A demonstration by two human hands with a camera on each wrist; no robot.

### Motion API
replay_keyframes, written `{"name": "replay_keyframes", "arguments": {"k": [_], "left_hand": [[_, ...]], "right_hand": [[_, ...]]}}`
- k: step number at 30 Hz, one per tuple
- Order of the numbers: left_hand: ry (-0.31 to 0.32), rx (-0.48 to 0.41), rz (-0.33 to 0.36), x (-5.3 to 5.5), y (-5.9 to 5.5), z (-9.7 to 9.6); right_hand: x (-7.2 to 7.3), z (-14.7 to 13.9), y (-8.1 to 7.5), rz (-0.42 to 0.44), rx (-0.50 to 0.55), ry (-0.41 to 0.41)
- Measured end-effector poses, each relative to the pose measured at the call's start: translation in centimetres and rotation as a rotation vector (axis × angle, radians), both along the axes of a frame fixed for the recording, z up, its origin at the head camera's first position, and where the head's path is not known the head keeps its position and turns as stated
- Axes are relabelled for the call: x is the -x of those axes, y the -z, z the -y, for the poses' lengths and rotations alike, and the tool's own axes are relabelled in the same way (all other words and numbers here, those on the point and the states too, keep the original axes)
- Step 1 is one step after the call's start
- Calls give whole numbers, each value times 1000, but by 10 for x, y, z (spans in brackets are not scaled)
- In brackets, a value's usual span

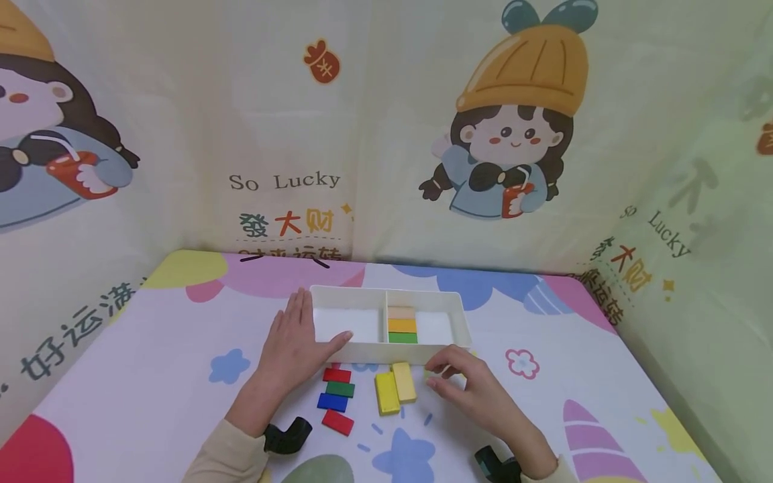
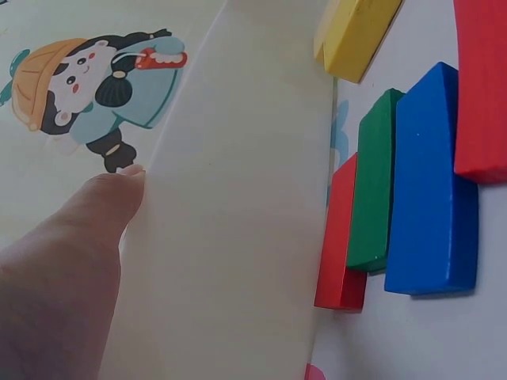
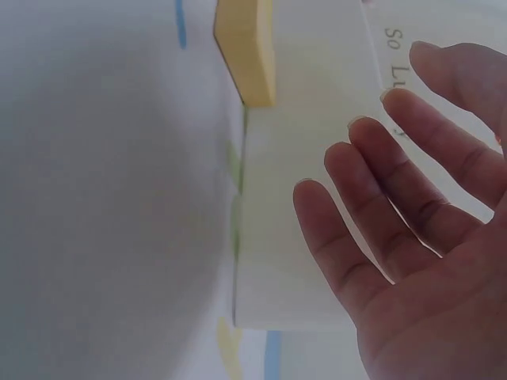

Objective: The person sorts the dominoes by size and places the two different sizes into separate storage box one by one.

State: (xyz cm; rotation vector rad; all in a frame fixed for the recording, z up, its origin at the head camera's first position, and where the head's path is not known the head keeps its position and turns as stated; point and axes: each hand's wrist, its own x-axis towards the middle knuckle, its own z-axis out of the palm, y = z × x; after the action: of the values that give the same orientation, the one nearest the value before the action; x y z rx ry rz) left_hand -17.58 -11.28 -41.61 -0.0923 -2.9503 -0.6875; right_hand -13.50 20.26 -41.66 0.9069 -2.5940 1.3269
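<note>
A white two-compartment box [image 1: 350,353] stands on the table. In its right compartment, beige [image 1: 401,312], orange [image 1: 402,325] and green [image 1: 402,338] blocks lie stacked along the divider. My left hand [image 1: 296,342] rests at the box's left end, fingers straight, thumb over the front rim. Near the front right corner hovers my right hand [image 1: 468,386], its fingers loosely bent and holding nothing. In front of the box lie a yellow block [image 1: 387,394] and a pale yellow block [image 1: 404,382], side by side. Left of them, red [image 2: 337,237], green [image 2: 374,182] and blue [image 2: 428,182] blocks form a row with another red block [image 1: 337,422].
A patterned cloth [image 1: 483,429] covers the table. Printed curtains [image 1: 386,147] rise behind and along both sides. Black wrist straps [image 1: 288,436] show on both arms. The box's left compartment [image 1: 350,325] shows its bare white floor.
</note>
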Motion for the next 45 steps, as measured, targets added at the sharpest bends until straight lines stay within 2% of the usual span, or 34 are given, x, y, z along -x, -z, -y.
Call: {"name": "replay_keyframes", "arguments": {"k": [5, 13, 27, 45], "left_hand": [[5, -3, 16, 0, 0, 0], [7, -1, 4, 1, -1, 0], [11, 3, 0, 3, -1, 0], [13, -5, 11, 2, -1, 0]], "right_hand": [[0, -1, -1, 90, -44, 47], [2, -2, -1, 119, -66, 79], [4, -3, 3, 103, -65, 96], [1, 11, 12, 75, -107, 37]]}}
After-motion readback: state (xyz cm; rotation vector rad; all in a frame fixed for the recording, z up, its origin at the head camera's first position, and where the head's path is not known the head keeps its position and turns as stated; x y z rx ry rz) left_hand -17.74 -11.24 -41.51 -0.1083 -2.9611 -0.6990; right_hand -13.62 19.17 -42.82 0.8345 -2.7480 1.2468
